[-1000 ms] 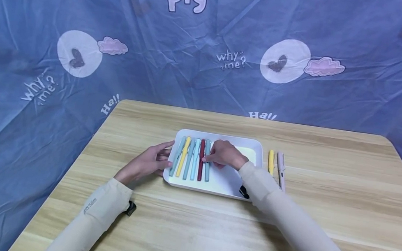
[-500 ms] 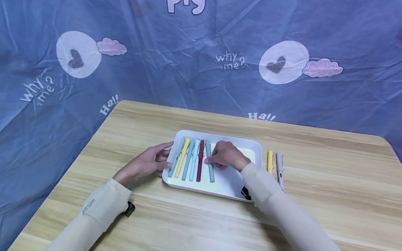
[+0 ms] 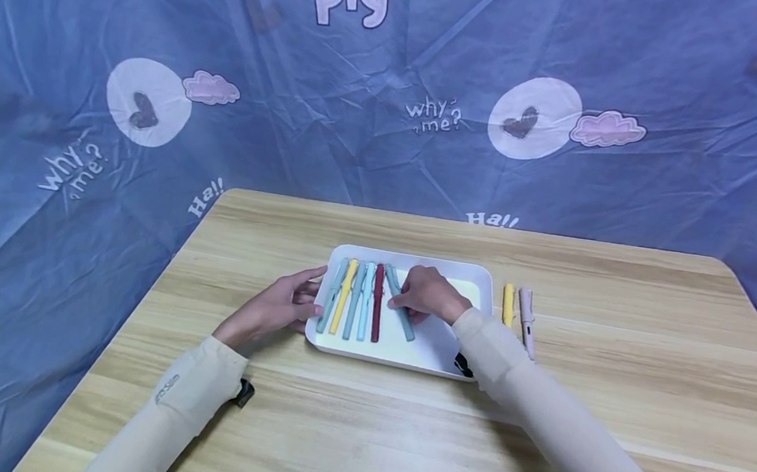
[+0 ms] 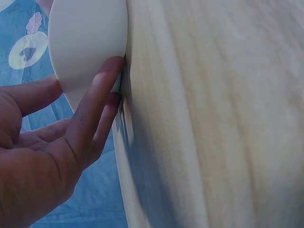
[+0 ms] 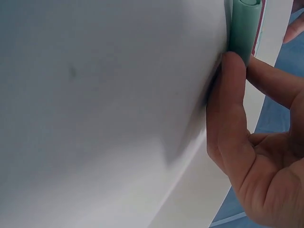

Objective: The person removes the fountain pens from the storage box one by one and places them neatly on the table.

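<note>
A white tray (image 3: 435, 350) holds a row of capped pens. From left to right lie a teal pen (image 3: 328, 312), a yellow pen (image 3: 341, 306), another teal pen (image 3: 352, 311), a light blue pen (image 3: 364, 312) and a dark red pen (image 3: 376, 317). My right hand (image 3: 430, 292) pinches the rightmost teal pen (image 3: 408, 328) between thumb and finger; that pen slants, its near end off to the right. In the right wrist view its green-looking end (image 5: 246, 28) shows beyond the fingertips. My left hand (image 3: 282, 307) grips the tray's left edge, fingers against the outer wall (image 4: 90, 38).
Right of the tray, a second yellow pen (image 3: 508, 305) and a pale lilac pen (image 3: 527, 319) lie on the wooden table (image 3: 356, 436). The right forearm (image 3: 542, 402) passes over the tray's near right corner. A blue printed cloth (image 3: 333, 145) hangs behind the table.
The near end of the held teal pen has swung to the right, away from the dark red pen, so it now slants. The left hand has stayed at the tray's edge.
</note>
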Available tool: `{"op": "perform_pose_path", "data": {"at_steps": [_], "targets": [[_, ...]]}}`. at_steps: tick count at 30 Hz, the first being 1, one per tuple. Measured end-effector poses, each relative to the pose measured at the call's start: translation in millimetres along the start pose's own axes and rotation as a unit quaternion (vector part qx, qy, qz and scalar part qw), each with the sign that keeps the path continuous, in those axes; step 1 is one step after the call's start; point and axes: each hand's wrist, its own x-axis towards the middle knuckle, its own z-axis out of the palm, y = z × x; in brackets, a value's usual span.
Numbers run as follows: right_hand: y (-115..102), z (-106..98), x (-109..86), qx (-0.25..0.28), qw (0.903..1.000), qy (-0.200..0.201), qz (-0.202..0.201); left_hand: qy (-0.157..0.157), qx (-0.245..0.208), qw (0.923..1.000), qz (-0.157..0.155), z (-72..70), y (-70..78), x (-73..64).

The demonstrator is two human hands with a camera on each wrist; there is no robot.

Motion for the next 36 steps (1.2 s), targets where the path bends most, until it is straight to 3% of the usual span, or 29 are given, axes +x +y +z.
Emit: {"op": "perform_pose_path", "data": {"at_steps": [7, 28, 36], "targets": [[-1, 2, 2.5, -0.006, 0.9999, -0.003, 0.008, -0.002, -0.005, 1.0000, 0.001, -0.3, -0.9, 0.0], [-2, -12, -10.2, 0.003, 0.9997, 0.003, -0.026, 0.004, 0.003, 1.0000, -0.004, -0.1, -0.5, -0.1], [-11, -21, -20.1, 0.044, 0.9983, 0.003, -0.037, 0.007, 0.009, 0.9999, -0.006, 0.1, 0.5, 0.1]]}}
